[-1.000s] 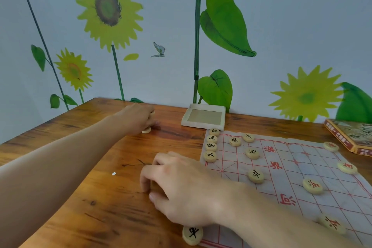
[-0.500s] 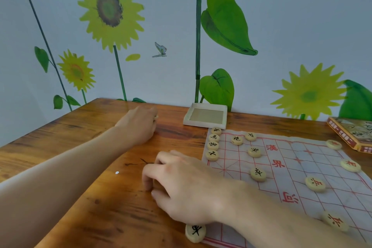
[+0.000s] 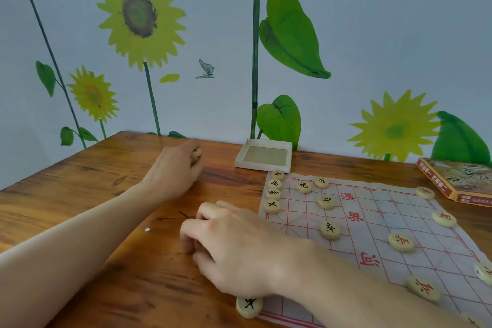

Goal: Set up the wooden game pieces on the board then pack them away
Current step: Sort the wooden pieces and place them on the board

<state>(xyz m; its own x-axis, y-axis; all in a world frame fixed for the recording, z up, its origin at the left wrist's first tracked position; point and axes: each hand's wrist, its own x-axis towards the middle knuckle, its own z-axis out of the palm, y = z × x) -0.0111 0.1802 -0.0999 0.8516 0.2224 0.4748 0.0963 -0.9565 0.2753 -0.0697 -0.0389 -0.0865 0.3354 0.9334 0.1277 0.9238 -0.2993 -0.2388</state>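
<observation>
Left of the cloth board (image 3: 372, 234) on the wooden counter (image 3: 80, 189), the left hand (image 3: 174, 172) pinches a round wooden piece (image 3: 196, 154) in curled fingers, raised a little off the counter. Nearer the board's left edge, the right hand (image 3: 234, 245) lies knuckles-up with fingers curled down onto the counter; what they cover cannot be told. Other pieces sit on the board, and a shallow box tray (image 3: 263, 156) stands just behind its far-left corner.

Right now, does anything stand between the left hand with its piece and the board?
Nothing visible does. The left hand holds a wooden piece above bare table; only open wood lies between it and the board. The right hand is nearer the camera, beside that path.
</observation>
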